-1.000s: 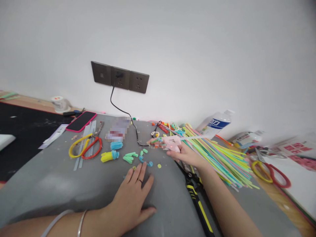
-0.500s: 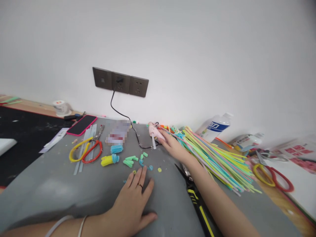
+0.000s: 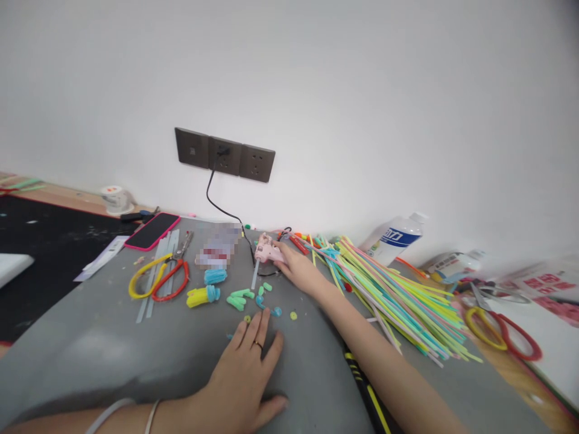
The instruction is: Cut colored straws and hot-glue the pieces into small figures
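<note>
Has moved glue gun (image 3: pixel 265 248) left in right hand's (image 3: pixel 302 272) clamped fingers, bringing its stick (image 3: pixel 256 274) near the green pieces (image 3: pixel 237 301). Rests left hand (image 3: pixel 242 374) on surface (image 3: pixel 90 349), with fingers apart.

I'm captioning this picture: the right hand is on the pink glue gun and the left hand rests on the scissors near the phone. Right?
No: the left hand is not on the scissors. The head view shows it palm down on the grey tabletop, with those scissors lying apart from it. The right hand is on the pink glue gun.
</note>
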A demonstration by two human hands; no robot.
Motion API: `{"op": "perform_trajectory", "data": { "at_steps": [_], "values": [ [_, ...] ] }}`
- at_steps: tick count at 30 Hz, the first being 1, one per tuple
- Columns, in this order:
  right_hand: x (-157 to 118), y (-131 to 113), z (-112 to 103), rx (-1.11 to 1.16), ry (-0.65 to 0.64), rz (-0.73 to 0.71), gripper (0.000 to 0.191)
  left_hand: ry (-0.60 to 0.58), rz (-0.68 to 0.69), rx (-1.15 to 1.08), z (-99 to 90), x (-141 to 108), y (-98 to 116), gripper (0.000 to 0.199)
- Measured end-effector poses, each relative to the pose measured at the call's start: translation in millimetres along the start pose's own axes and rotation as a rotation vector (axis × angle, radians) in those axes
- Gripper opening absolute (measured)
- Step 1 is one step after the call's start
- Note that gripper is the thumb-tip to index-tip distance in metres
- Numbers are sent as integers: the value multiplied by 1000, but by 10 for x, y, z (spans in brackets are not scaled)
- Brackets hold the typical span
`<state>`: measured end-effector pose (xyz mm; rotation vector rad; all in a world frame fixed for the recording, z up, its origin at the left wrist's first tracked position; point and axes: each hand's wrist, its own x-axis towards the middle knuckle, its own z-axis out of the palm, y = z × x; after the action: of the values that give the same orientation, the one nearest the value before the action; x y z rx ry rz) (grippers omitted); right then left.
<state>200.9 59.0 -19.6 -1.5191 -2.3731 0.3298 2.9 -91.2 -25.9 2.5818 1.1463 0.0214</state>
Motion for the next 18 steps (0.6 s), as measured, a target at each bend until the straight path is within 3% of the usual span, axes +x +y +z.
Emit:
{"op": "perform_trajectory", "data": {
  "at_steps": [5,11,15,18],
  "values": [
    [12,-136,-33,-94,-64,99,65,-19,1,-6,-22,-7,6,80],
    [-42,-212,-88,-154,-58,81,59,-23,6,-19,-25,-18,12,79],
    [-196,-196,-204,-138,92,11,38,-47,-4,-21,-30,-19,16,80],
    [-446,-181,-274,82,165,-3,16,-56,-12,-22,-28,-12,21,80]
  ]
}}
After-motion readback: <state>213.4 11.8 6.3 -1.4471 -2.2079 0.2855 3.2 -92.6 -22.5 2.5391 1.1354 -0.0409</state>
